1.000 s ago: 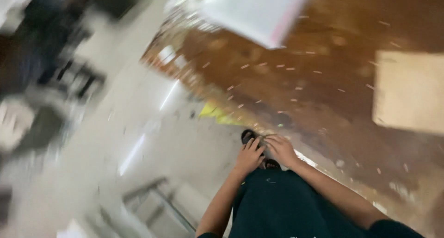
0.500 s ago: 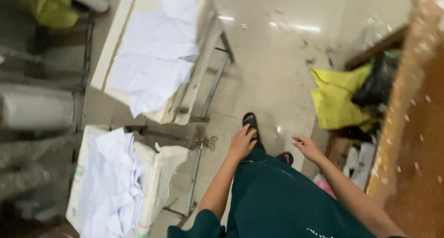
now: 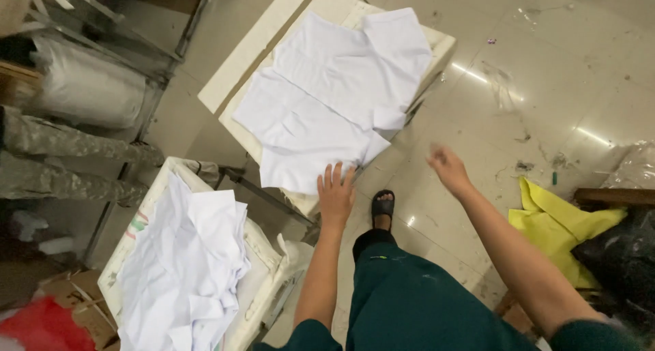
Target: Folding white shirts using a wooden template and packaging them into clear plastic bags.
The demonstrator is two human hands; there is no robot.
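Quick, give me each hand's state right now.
Left hand: open, fingers spread, at the near edge of the white fabric pieces.
Right hand: blurred, holds nothing visible, above the floor.

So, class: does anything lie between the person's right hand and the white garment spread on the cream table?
Nothing visible does. The right hand hangs over bare floor, apart from the white garment, with only open air between. The left hand already rests at the garment's near edge.

Dark green short sleeves, dark green trousers [image 3: 416,303], black open-toed sandal [image 3: 383,206].
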